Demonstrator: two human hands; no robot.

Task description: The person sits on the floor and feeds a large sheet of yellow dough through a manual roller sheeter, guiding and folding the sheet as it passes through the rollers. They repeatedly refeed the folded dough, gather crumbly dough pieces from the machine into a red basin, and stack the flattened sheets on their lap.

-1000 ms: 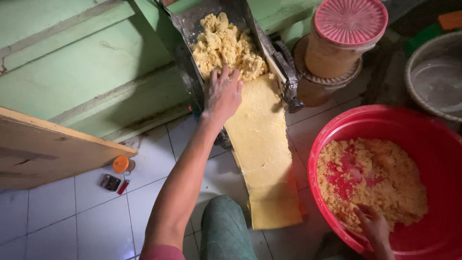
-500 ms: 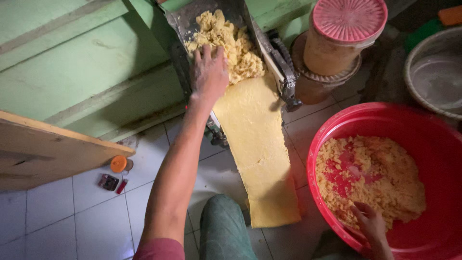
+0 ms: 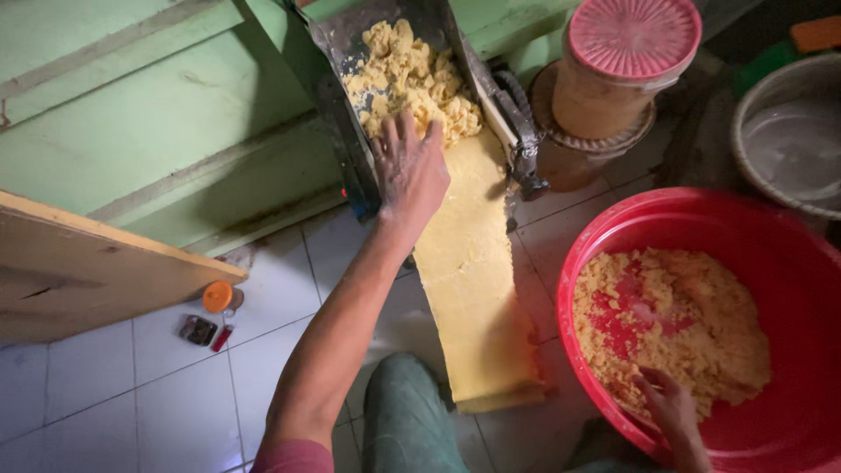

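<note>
- My left hand (image 3: 410, 171) lies flat, fingers spread and pointing up the chute — an open grip, palm pressing on the crumbly yellow dough (image 3: 407, 74) where it meets the rollers, holding nothing.
- The crumbs fill the metal chute (image 3: 337, 39) of the dough machine, which slopes down toward me against the green wooden panel (image 3: 131, 123).
- From under my palm the pressed dough sheet (image 3: 473, 280) runs out as one long flat strip. Its long axis points from the machine down toward me, leaning slightly to my right, and its near end folds onto the white tiled floor (image 3: 105, 394).
- My right hand (image 3: 666, 407) is down in the red basin (image 3: 604, 219), fingers curled into the loose crumbs (image 3: 701, 333) — whether they close on a clump I cannot tell.
- Beyond the basin stands a tan jar with a pink lid (image 3: 632, 35), and a grey metal bowl (image 3: 788, 140) sits at the far right.
- A small orange cap (image 3: 217, 296) lies on the floor by a wooden board (image 3: 79, 271).
</note>
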